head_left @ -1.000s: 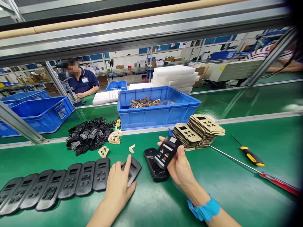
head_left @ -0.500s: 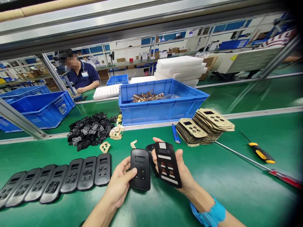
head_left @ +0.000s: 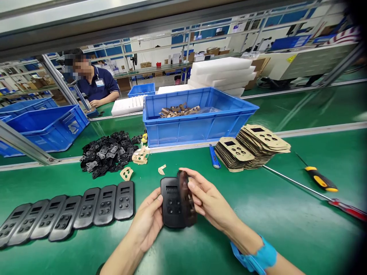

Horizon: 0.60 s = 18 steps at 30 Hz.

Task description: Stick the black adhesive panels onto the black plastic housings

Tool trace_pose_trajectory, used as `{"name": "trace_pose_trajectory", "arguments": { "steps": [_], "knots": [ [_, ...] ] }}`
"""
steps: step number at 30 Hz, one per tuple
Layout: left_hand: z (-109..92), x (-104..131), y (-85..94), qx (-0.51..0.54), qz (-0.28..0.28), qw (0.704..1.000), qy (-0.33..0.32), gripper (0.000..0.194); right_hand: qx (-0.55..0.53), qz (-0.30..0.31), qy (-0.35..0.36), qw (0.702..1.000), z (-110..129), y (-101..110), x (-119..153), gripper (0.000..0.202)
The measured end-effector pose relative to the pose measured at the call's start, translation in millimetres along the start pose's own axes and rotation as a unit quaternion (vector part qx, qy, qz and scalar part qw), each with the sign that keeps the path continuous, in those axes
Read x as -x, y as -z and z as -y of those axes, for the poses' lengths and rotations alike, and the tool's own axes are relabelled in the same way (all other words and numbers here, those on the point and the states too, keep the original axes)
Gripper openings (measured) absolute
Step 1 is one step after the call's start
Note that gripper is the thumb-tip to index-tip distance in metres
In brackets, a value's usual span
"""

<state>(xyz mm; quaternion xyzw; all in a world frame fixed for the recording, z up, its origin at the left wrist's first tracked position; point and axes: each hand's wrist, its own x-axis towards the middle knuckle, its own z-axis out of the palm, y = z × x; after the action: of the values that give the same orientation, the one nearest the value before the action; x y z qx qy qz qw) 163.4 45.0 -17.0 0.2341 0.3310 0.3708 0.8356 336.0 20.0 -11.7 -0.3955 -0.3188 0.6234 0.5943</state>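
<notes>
My left hand (head_left: 149,214) grips the left edge of a black plastic housing (head_left: 172,204), which has a slotted window and small round buttons and faces up at me. My right hand (head_left: 210,198) pinches a thin dark face panel (head_left: 187,202) by its upper right side. Blurred and seen nearly edge-on, the panel stands tilted along the housing's right side and hides that part; whether the two touch I cannot tell. A row of similar black housings (head_left: 125,201) lies to the left of my hands.
Behind are a heap of small black button pads (head_left: 110,152), a blue bin (head_left: 197,128) of brown scraps and stacked beige backing sheets (head_left: 235,154). A blue cutter (head_left: 214,157) and two screwdrivers (head_left: 321,179) lie rightward. Across the bench sits a person (head_left: 96,84).
My right hand has turned the panel from showing its white-striped side to nearly edge-on and brought it left against the housing's right side. The left hand still holds the housing.
</notes>
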Motion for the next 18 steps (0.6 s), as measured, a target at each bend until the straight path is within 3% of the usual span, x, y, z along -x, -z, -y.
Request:
{"name": "trace_pose_trajectory", "arguments": {
  "steps": [9,18],
  "knots": [
    [-0.5,1.8,-2.0,0.01,0.01,1.0,0.002,0.033,0.171,-0.004,0.035,0.985,-9.0,-2.8,0.0,0.047],
    [1.0,1.5,-1.4,0.018,0.019,1.0,0.004,0.034,0.216,-0.004,0.04,0.976,-13.5,-1.9,0.3,0.045]
  ]
}}
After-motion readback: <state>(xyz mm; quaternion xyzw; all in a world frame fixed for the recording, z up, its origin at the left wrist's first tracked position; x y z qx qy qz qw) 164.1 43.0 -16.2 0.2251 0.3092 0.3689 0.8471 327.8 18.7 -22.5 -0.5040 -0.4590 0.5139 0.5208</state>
